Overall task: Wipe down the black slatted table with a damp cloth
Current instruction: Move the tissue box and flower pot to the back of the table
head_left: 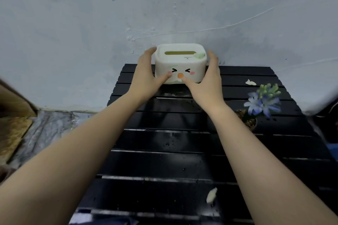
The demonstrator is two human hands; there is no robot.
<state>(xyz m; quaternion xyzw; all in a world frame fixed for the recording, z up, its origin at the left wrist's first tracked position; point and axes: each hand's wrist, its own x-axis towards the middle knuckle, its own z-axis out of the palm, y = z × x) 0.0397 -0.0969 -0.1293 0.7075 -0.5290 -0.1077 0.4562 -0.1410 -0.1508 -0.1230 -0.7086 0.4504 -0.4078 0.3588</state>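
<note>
The black slatted table (173, 162) fills the lower middle of the view, with water drops on its slats. At its far edge, against the wall, stands a white tissue box (180, 60) with a cartoon face and a slot in its top. My left hand (146, 75) grips the box's left side and my right hand (206, 78) grips its right side, with both thumbs on the front. No cloth is in view.
A small pot of blue flowers (261, 104) stands on the table's right side. A crumpled white scrap (250, 82) lies behind it, and another pale scrap (211, 195) lies near the front. A grey wall (128, 14) backs the table. Patterned floor (45, 126) shows at left.
</note>
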